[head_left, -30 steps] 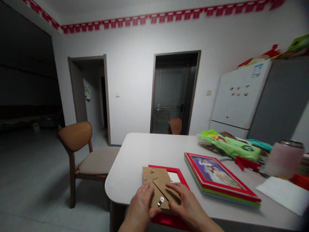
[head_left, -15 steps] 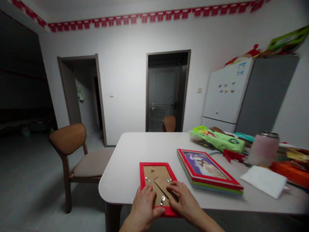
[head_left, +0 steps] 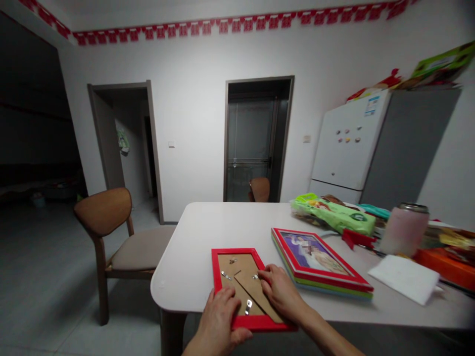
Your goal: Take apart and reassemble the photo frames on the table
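Note:
A red picture frame (head_left: 216,267) lies face down at the near edge of the white table (head_left: 222,225), its brown backing board (head_left: 241,289) and small metal clips facing up. My left hand (head_left: 218,321) rests flat on the frame's near left part, fingers stretched over the board. My right hand (head_left: 282,291) lies on the board's right side, fingertips pressing near a clip at the frame's right edge. Neither hand holds anything.
A stack of coloured frames (head_left: 319,259), a red one with a photo on top, lies to the right. Behind it are a green packet (head_left: 334,215), a pink jar (head_left: 403,230), white paper (head_left: 404,279) and an orange box (head_left: 447,264). A wooden chair (head_left: 111,232) stands left; a fridge (head_left: 349,148) at back right.
The backing board, askew a second ago, now sits inside the red frame. My right hand has slid up toward the right-edge clip; my left hand stays on the near left.

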Demonstrator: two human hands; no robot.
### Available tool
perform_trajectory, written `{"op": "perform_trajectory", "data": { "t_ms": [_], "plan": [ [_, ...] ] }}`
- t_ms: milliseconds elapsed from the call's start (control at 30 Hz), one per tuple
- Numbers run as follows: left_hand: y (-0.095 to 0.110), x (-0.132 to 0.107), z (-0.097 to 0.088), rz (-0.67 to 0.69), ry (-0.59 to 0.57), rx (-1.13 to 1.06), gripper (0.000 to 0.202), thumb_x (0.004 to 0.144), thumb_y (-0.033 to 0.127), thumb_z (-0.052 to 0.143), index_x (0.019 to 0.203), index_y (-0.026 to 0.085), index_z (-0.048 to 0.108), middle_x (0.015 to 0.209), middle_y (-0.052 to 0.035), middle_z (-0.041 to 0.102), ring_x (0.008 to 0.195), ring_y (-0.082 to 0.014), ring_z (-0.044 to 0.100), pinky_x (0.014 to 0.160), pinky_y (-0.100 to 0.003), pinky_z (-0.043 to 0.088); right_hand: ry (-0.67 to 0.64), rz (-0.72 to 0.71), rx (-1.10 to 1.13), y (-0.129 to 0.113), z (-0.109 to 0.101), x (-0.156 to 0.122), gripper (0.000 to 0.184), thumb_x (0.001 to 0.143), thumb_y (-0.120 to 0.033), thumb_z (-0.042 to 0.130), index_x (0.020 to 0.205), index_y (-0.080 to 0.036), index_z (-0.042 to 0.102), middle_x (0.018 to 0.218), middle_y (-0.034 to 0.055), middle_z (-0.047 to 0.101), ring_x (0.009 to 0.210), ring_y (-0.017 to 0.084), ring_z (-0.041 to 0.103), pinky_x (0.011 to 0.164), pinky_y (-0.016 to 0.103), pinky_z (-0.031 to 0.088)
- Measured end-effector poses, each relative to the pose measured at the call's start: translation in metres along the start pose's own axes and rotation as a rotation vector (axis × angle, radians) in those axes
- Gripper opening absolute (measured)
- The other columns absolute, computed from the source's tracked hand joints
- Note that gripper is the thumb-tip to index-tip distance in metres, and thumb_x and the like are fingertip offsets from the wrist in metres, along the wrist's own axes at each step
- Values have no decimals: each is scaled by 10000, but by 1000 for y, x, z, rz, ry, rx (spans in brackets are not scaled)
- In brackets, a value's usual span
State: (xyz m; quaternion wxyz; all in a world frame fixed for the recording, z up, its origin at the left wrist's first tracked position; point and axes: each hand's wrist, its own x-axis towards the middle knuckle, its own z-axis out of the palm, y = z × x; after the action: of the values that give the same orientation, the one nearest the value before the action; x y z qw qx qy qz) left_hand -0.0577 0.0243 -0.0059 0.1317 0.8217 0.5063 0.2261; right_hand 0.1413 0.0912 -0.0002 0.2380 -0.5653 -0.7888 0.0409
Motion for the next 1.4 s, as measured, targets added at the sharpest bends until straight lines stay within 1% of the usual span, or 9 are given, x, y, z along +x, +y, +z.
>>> {"op": "perform_trajectory", "data": {
  "t_ms": [100,233,467,567,700,900,1000,1200,1400],
  "plan": [
    [3,-1,1,-12,32,-2,490,589,418,658,996,173,539,1202,-108,466,1115,-263,393,973,-452,225,-25,-30,-6,-3,-1,4,293,750,-210,348,812,-171,631,842,70,508,815,168,467,756,270,345],
    [10,-1,-2,-52,8,-1,575,601,404,655,1079,133,483,1191,-140,469,1109,-264,401,973,-447,230,-36,-41,13,-3,-2,3,287,727,-169,337,771,-151,620,838,75,496,804,164,477,767,271,351],
    [9,0,-3,-96,-30,-7,669,603,380,662,1160,107,412,1212,-159,444,1138,-268,369,984,-436,218,5,-66,8,-5,-3,-6,316,748,-205,342,906,-153,611,964,104,516,902,194,470,813,320,349],
    [7,0,-2,-85,-16,-18,683,586,368,677,1162,118,408,1204,-153,453,1135,-273,374,977,-445,232,-11,-219,44,-21,-9,-22,302,751,-221,379,958,-228,598,1058,74,503,992,207,427,845,353,326],
    [6,0,-2,-65,-1,-24,668,586,371,679,1144,107,425,1165,-154,487,1118,-278,392,963,-454,255,-138,-404,92,-45,-20,-39,262,752,-205,390,855,-266,623,988,41,520,937,182,437,819,344,336],
    [5,1,-3,-65,19,-53,699,558,368,703,1136,80,435,1158,-165,491,1103,-281,407,956,-435,282,-184,-440,62,-50,-28,-41,201,757,-244,418,813,-256,610,960,30,514,943,183,412,824,341,321],
    [2,1,-2,-39,28,-77,677,553,376,705,1121,105,455,1176,-151,480,1107,-269,405,956,-419,290,-213,-471,64,-49,-30,-43,200,742,-275,443,870,-255,596,963,36,515,952,191,403,839,344,311],
    [-8,0,2,-31,30,-111,700,539,400,706,1133,139,443,1196,-137,464,1120,-257,392,940,-401,310,-249,-489,39,-45,-26,-45,365,660,-289,517,1024,-272,534,1044,49,495,1013,222,373,882,372,272],
    [-15,2,5,-13,37,-120,677,510,420,717,1082,143,484,1178,-127,480,1113,-254,396,936,-387,314,-255,-454,77,-44,-26,-45,265,634,-234,521,890,-255,588,999,41,512,973,205,408,843,341,311]
  ]
}}
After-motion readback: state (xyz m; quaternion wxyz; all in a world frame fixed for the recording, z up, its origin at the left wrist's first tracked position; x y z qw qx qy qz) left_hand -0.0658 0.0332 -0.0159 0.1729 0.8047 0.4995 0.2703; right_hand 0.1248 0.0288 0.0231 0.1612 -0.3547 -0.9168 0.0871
